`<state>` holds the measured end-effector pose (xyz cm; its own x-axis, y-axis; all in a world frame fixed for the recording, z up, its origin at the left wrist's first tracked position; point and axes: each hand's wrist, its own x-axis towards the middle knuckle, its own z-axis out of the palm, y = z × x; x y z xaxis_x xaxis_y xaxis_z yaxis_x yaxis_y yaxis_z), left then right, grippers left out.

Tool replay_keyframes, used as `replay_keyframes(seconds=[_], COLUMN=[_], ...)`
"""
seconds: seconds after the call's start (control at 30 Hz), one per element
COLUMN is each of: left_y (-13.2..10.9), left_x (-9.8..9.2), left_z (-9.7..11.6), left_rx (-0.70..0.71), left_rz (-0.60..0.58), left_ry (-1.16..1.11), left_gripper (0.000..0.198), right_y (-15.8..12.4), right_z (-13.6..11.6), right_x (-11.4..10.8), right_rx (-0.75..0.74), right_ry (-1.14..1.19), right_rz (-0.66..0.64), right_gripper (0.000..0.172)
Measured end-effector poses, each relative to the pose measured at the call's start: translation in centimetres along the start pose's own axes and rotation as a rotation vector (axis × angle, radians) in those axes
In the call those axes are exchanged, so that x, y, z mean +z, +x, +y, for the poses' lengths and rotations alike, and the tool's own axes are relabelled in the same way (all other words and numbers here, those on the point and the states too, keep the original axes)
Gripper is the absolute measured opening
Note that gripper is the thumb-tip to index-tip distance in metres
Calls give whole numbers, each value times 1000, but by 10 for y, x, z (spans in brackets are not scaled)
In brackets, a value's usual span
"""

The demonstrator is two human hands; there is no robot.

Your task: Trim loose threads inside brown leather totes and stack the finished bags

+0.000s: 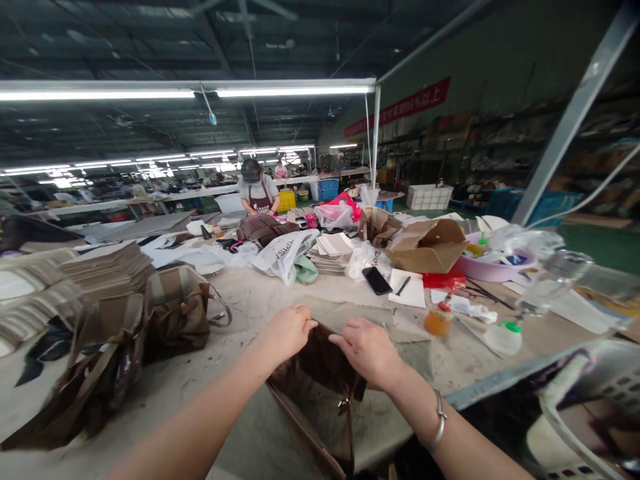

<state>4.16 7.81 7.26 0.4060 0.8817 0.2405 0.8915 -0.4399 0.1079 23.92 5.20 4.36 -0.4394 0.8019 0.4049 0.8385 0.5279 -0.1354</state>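
Observation:
A dark brown bag lies in front of me on the dusty worktable, its strap with a metal clasp trailing toward me. My left hand is closed on the bag's far top edge. My right hand grips the same edge just to the right, fingers curled over it. A silver bracelet sits on my right wrist.
Brown finished bags and stacked flat pieces lie at the left. A phone, paper with a pen, glue bottles, a cardboard box and plastic bags crowd the far side. A white basket stands at the right. Another person works at a far table.

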Motion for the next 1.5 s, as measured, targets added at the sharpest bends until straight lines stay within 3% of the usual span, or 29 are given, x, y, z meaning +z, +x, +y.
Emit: replay_keyframes(seconds=[0.23,0.43,0.53,0.67,0.77,0.87,1.0,1.17,1.3,1.5], left_y=[-2,-5,-7,-17,-28,-35,-33,-23,-20,-16], left_x=[-1,-1,-15,-47,-58,-47,-23,-9,-4,1], left_z=[0,-7,-17,-26,-19,-4,8,5,2,-1], left_rx=[-42,-42,-55,-198,-133,-32,-36,32,97,50], left_rz=[48,84,83,238,214,94,34,88,132,146], left_ry=[-119,-239,-330,-546,-446,-235,-69,13,15,-32], left_gripper=[20,16,20,28,21,28,28,9,11,15], right_y=[16,40,41,32,21,8,-7,-12,-11,-11], right_z=[-9,-18,-17,-15,-17,-20,-20,-15,-14,-8], right_x=[-22,-15,-11,-14,-18,-20,-22,-24,-23,-23], right_rx=[-51,-122,-127,-116,-99,-57,-5,45,89,117], right_ry=[-55,-150,-173,-182,-163,-142,-127,-120,-106,-59], right_rz=[-99,-166,-149,-133,-141,-122,-92,-88,-78,-82], right_gripper=[45,32,29,29,28,28,26,23,23,25])
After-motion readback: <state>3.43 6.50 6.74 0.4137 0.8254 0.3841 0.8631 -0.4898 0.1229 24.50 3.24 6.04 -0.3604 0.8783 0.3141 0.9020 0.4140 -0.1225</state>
